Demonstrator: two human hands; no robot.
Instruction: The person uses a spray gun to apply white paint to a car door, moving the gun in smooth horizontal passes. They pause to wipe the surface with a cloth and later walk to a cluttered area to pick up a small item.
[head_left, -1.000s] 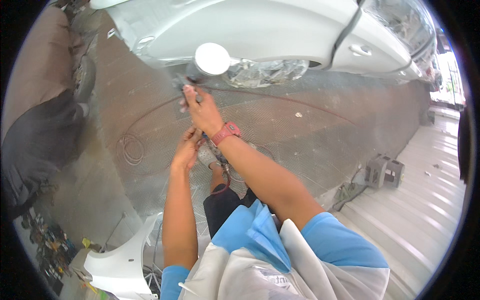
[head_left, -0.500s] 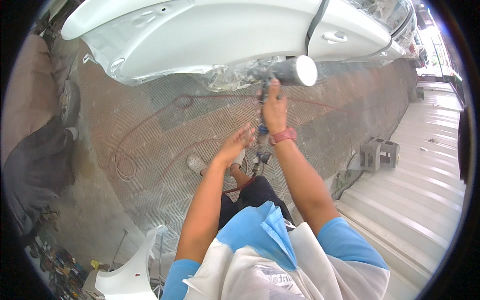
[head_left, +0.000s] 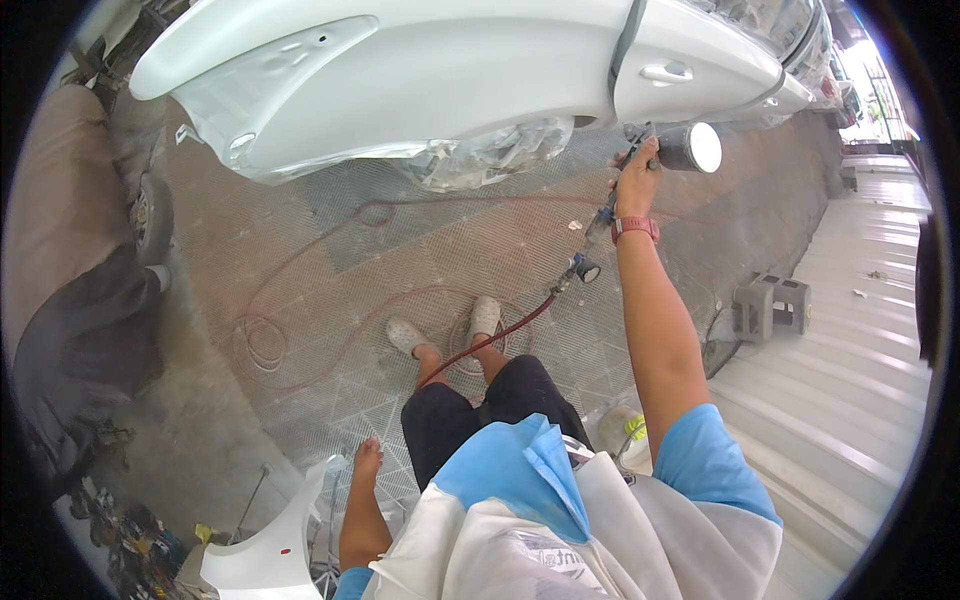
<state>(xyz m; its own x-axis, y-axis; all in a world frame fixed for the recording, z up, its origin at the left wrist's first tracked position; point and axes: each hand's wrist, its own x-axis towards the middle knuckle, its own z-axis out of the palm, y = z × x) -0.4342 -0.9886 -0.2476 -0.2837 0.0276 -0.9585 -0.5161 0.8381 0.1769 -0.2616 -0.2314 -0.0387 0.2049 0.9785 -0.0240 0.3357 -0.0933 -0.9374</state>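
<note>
Beside glossy white car [head_left: 450, 70], metal spray gun [head_left: 665, 150].

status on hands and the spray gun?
Right hand gripping spray gun, raised toward white car. Left hand down at side, holding nothing. Red hose trails from gun across floor past feet; nothing between gun and car.

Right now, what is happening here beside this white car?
A person stands on a grid floor beside a white car. The right hand holds a spray gun raised toward the car's side, near the door. A red air hose runs from the gun down across the floor. The left hand hangs low and empty, near a loose white body panel.
</note>
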